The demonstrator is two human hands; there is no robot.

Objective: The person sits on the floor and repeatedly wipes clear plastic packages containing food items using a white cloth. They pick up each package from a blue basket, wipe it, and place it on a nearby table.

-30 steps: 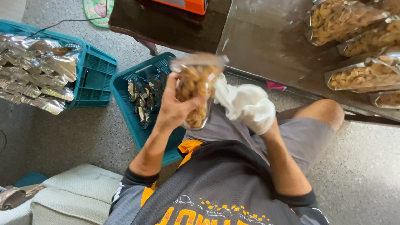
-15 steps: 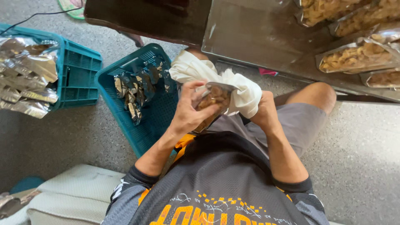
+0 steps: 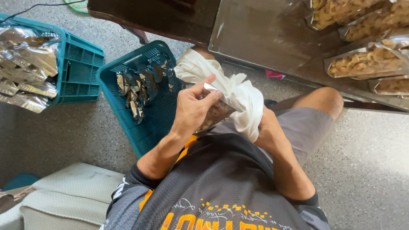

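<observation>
Left hand (image 3: 194,111) gripping snack pouch (image 3: 215,113), right hand (image 3: 266,130) wiping it with white cloth (image 3: 238,96), teal basket (image 3: 149,123) beside.

The white cloth (image 3: 238,96) covers most of the right hand (image 3: 266,127) and part of the snack pouch (image 3: 215,113). The foil bags (image 3: 25,64) in the far crate (image 3: 81,70) run off the left edge, and the filled bags (image 3: 366,61) on the surface (image 3: 264,38) are cut by the right edge.

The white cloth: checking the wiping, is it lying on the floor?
No, the white cloth is held against the snack pouch by the right hand.
</observation>
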